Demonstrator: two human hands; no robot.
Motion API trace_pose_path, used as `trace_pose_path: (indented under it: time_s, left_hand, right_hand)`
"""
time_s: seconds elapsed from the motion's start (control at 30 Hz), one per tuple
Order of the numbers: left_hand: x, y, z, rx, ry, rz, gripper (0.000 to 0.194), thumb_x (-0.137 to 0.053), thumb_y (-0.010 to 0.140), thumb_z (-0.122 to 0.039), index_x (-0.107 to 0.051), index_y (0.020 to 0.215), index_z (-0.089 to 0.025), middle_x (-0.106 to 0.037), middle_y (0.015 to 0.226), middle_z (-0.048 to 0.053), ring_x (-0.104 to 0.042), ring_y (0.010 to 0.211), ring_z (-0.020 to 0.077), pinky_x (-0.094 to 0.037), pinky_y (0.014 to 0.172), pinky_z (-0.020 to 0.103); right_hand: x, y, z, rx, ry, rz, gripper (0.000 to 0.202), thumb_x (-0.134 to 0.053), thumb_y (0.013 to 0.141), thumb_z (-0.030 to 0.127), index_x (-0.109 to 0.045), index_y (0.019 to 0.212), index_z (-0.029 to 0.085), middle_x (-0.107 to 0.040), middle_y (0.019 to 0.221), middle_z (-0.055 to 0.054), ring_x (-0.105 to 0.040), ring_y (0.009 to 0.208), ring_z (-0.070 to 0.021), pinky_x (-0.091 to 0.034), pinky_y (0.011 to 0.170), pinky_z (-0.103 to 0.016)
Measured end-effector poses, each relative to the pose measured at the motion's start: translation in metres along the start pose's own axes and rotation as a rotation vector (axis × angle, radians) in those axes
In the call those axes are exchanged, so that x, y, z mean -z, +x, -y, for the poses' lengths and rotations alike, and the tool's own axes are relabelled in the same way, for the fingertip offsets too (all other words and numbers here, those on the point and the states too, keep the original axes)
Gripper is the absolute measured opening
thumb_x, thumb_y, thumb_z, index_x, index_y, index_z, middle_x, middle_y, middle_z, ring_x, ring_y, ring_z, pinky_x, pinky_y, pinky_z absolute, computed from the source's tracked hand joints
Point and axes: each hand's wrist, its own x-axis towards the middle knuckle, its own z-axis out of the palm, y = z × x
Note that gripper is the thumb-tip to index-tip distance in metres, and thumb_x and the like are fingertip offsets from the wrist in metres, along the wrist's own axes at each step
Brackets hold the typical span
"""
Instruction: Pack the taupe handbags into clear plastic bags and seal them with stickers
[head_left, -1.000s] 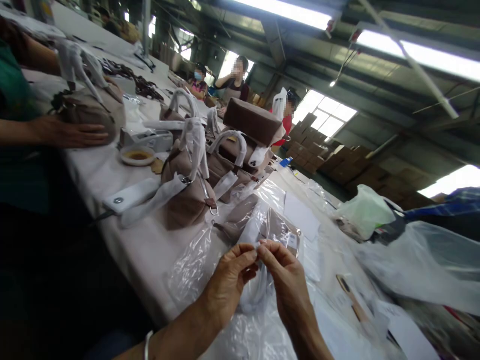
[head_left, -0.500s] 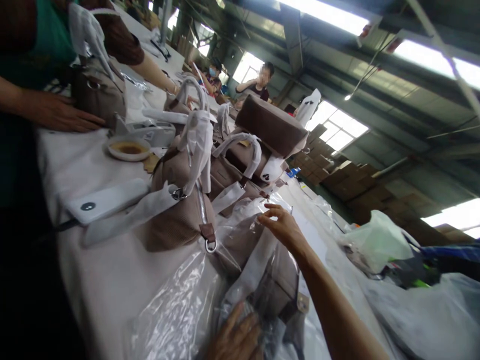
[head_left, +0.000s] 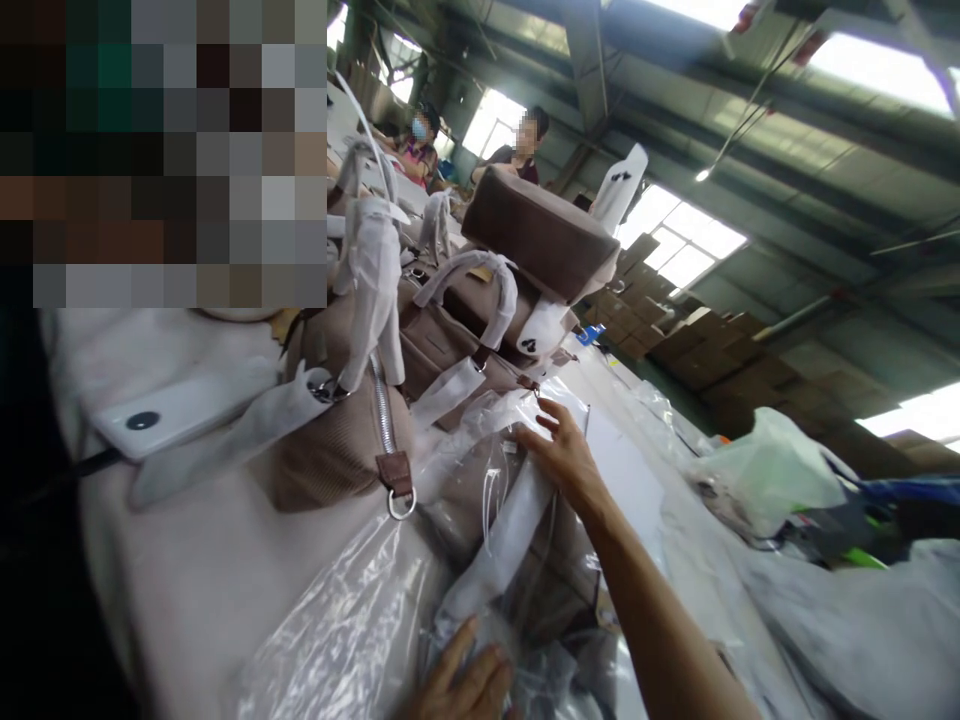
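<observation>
A taupe handbag [head_left: 559,575] lies under and inside clear plastic at the near side of the table, its strap wrapped in white paper. My right hand [head_left: 564,455] is at the far end of that bag, fingers apart and bent, touching or just above the clear plastic bag [head_left: 341,610]. Low in the view, my left hand [head_left: 469,680] rests on the plastic at the near end, fingers stretched out. Its lower part is cut off by the frame. Just left stands another taupe handbag [head_left: 330,445] with a silver zip and wrapped handles.
More handbags [head_left: 540,235] are heaped farther along the white-covered table [head_left: 195,560]. A white device with a dark round spot [head_left: 142,422] lies at the left. Plastic bags [head_left: 772,470] lie at right. People [head_left: 420,150] sit at the back; pixels cover the upper left.
My right hand's fingers have spread slightly at the far end of the plastic. My left hand stays low on the bag. The view has shifted a little.
</observation>
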Motion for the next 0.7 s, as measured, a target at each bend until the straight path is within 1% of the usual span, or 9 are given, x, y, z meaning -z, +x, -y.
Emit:
trace_pose_path:
  time_s: [0.07,0.17,0.23,0.3,0.4,0.47,0.53,0.6,0.7]
  left_hand:
    - [0.016,0.012,0.004,-0.048,-0.044,0.093,0.013,-0.054,0.098,-0.024,-0.066,0.102,-0.025,-0.073,0.099,-0.003,-0.062,0.103,0.0130,-0.027,0.121,0.036]
    - [0.045,0.032,0.010,-0.115,-0.162,0.295,0.018,-0.049,0.098,-0.022,-0.064,0.108,-0.023,-0.073,0.107,0.002,-0.064,0.106,0.0161,-0.030,0.118,0.036]
    - [0.066,0.042,0.015,-0.110,-0.280,0.338,0.018,-0.049,0.098,-0.026,-0.063,0.109,-0.021,-0.073,0.109,0.004,-0.065,0.104,0.0164,-0.031,0.117,0.034]
    - [0.083,0.048,0.025,-0.001,-0.346,0.315,0.024,-0.052,0.095,-0.024,-0.061,0.118,-0.021,-0.068,0.122,0.006,-0.061,0.116,0.0184,-0.031,0.118,0.034]
    - [0.096,0.051,0.052,0.392,-0.314,0.200,0.047,-0.055,0.090,-0.019,-0.049,0.136,-0.024,-0.048,0.148,0.009,-0.039,0.140,0.0267,-0.026,0.120,0.045]
    - [0.096,0.052,0.073,0.703,-0.394,0.153,0.055,-0.062,0.086,-0.026,-0.046,0.139,-0.023,-0.040,0.152,0.012,-0.033,0.143,0.0316,-0.023,0.120,0.051]
    - [0.093,0.056,0.090,1.020,-0.587,0.151,0.069,-0.072,0.077,-0.034,-0.044,0.138,-0.020,-0.038,0.152,0.016,-0.032,0.143,0.0348,-0.024,0.119,0.051]
    - [0.093,0.063,0.096,1.278,-0.801,0.135,0.077,-0.080,0.069,-0.040,-0.044,0.135,-0.020,-0.038,0.152,0.017,-0.033,0.143,0.0349,-0.029,0.116,0.047]
    - [0.098,0.075,0.086,1.503,-1.023,0.191,0.074,-0.085,0.064,-0.047,-0.050,0.124,-0.021,-0.048,0.142,0.014,-0.046,0.132,0.0312,-0.045,0.097,0.037]
  right_hand:
    - [0.004,-0.008,0.004,0.037,-0.020,-0.078,0.072,-0.067,0.074,0.055,-0.049,0.136,0.022,-0.049,0.143,-0.014,-0.053,0.124,-0.0312,-0.045,0.100,-0.048]
    - [0.008,-0.030,0.005,0.101,-0.149,-0.139,0.060,-0.061,0.080,0.056,-0.058,0.127,0.020,-0.056,0.135,-0.014,-0.052,0.126,-0.0316,-0.040,0.106,-0.050]
    - [0.013,-0.052,-0.001,0.128,-0.202,-0.177,0.050,-0.055,0.085,0.053,-0.063,0.121,0.020,-0.059,0.132,-0.014,-0.052,0.126,-0.0303,-0.038,0.108,-0.050]
    - [0.023,-0.081,-0.016,0.134,-0.235,-0.267,0.049,-0.052,0.088,0.051,-0.063,0.122,0.019,-0.059,0.132,-0.014,-0.052,0.126,-0.0292,-0.036,0.110,-0.049]
    - [0.046,-0.128,-0.046,0.104,-0.282,-0.415,0.052,-0.051,0.088,0.053,-0.063,0.123,0.015,-0.060,0.130,-0.017,-0.052,0.125,-0.0298,-0.036,0.110,-0.050]
    - [0.061,-0.157,-0.068,0.064,-0.298,-0.470,0.054,-0.050,0.089,0.055,-0.063,0.122,0.014,-0.061,0.129,-0.018,-0.052,0.125,-0.0300,-0.036,0.110,-0.051]
    - [0.070,-0.180,-0.087,0.025,-0.308,-0.498,0.059,-0.047,0.090,0.057,-0.061,0.126,0.012,-0.059,0.132,-0.018,-0.050,0.127,-0.0305,-0.034,0.111,-0.052]
    - [0.068,-0.196,-0.102,-0.015,-0.314,-0.504,0.068,-0.046,0.089,0.060,-0.056,0.133,0.009,-0.053,0.139,-0.021,-0.045,0.133,-0.0325,-0.031,0.113,-0.053]
    - [0.049,-0.211,-0.120,-0.079,-0.276,-0.432,0.076,-0.050,0.086,0.062,-0.049,0.140,0.008,-0.043,0.149,-0.023,-0.036,0.139,-0.0351,-0.028,0.115,-0.055]
